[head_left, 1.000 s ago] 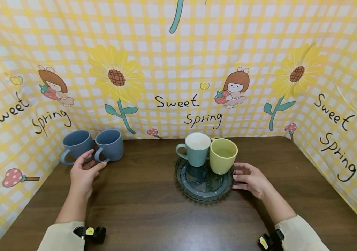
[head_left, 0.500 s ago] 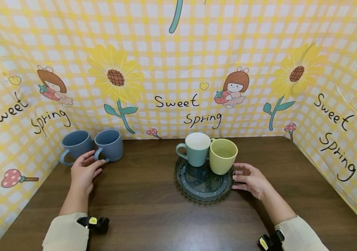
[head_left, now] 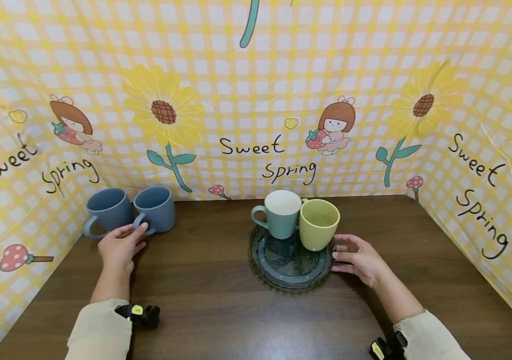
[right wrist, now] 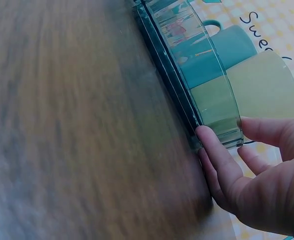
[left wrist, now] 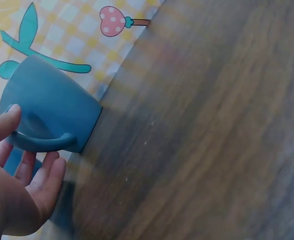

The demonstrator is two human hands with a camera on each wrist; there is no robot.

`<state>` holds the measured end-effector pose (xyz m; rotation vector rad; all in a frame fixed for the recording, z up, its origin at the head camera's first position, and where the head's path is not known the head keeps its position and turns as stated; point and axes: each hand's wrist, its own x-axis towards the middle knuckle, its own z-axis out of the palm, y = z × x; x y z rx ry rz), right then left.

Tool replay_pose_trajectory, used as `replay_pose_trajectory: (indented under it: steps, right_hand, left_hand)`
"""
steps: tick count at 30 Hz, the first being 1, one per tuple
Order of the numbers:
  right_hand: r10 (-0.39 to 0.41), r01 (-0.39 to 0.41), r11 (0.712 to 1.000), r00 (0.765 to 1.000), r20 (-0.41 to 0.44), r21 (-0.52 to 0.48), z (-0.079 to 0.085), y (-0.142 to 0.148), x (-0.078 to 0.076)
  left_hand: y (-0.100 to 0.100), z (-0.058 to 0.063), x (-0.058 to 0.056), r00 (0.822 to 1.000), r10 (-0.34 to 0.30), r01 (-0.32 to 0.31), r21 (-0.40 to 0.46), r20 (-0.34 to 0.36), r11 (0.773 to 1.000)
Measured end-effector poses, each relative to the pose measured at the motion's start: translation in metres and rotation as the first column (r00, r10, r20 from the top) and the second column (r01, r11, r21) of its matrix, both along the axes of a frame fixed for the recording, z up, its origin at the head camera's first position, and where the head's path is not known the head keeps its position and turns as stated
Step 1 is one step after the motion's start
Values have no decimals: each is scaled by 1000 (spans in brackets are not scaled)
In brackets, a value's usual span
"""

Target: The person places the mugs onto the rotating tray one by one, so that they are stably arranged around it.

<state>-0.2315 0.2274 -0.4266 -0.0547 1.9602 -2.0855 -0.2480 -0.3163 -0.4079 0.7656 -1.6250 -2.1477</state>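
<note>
Loaded tray (head_left: 278, 265)

Your left hand (head_left: 117, 251) pinches a blue mug (head_left: 162, 212) by its handle (left wrist: 43, 145), beside a second blue mug (head_left: 111, 209). Your right hand (head_left: 363, 261), fingers nearly straight, touches the tray, which bears a teal cup (head_left: 281, 220) and yellow cup (head_left: 318, 231).

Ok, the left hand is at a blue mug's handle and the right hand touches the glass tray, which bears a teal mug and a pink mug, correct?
One slip: beside the teal mug on the glass tray stands a yellow-green mug, not a pink one; the head view shows it.
</note>
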Motion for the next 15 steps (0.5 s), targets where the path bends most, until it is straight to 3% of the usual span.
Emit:
replay_pose_trajectory:
  steps: [15]
  right_hand:
    - [-15, 15, 1000, 1000, -1, -6, 1, -5, 8]
  left_hand:
    - [2, -2, -4, 989, 127, -119, 100, -76, 988]
